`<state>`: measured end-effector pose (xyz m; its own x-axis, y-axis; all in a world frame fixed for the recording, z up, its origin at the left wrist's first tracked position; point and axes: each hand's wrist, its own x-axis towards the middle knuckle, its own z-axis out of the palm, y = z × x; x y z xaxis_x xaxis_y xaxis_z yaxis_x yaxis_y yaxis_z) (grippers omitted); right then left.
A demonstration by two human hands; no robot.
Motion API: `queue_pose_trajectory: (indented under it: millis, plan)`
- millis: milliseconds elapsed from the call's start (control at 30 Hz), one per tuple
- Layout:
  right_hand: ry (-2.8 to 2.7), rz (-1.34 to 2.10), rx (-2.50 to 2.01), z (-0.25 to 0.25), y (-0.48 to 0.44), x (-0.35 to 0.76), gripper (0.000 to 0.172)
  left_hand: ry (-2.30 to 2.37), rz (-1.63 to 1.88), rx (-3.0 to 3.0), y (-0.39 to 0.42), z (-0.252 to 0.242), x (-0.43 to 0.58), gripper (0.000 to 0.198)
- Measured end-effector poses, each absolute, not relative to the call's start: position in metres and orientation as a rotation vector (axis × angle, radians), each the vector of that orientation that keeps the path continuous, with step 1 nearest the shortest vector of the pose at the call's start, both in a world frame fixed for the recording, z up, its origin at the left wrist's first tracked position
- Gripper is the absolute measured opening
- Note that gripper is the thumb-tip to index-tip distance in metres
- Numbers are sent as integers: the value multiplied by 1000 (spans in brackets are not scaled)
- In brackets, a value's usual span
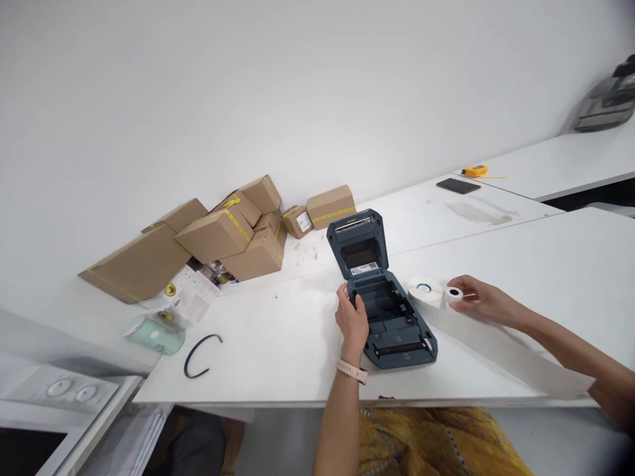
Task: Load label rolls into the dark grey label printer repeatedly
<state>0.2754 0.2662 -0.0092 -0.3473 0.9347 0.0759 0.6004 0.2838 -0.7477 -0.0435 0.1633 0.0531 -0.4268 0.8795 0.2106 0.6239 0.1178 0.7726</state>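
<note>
A dark blue label printer (384, 301) stands on the white table (278, 344) with its lid swung up and its roll bay showing. My left hand (351, 319) grips the printer's left side, fingers curled over the edge. My right hand (479, 299) pinches a small white roll core (454, 293) just right of the printer. A larger white label roll (425, 289) lies flat between the core and the printer. A long strip of white label paper (501, 347) trails from the rolls toward the table's front right edge.
Several cardboard boxes (223, 231) are heaped against the wall at the back left, with leaflets and a pale green roll (156, 330) in front. A black curved band (201, 354) lies near the front edge. A phone (458, 186) and a yellow tape measure (476, 170) sit on the far table.
</note>
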Motion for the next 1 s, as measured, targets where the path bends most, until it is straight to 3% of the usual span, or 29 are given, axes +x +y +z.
queue_pose_trajectory:
  millis: [100, 267, 467, 767, 1000]
  plan:
    - [-2104, 1046, -1251, 15, 269, 291, 52, 2098, 1217, 1487, 164, 53, -44, 39]
    - [-2221, 1047, -1195, 64, 273, 282, 56, 2103, 1224, 1477, 164, 54, -43, 38]
    - [-2554, 997, -1199, 66, 288, 241, 80, 2106, 1193, 1480, 163, 57, -42, 39]
    - [-2477, 1083, -1118, 59, 282, 223, 62, 2107, 1222, 1482, 163, 55, -44, 39]
    - [-2097, 1125, -1076, 110, 252, 236, 61, 2092, 1256, 1445, 165, 52, -45, 39]
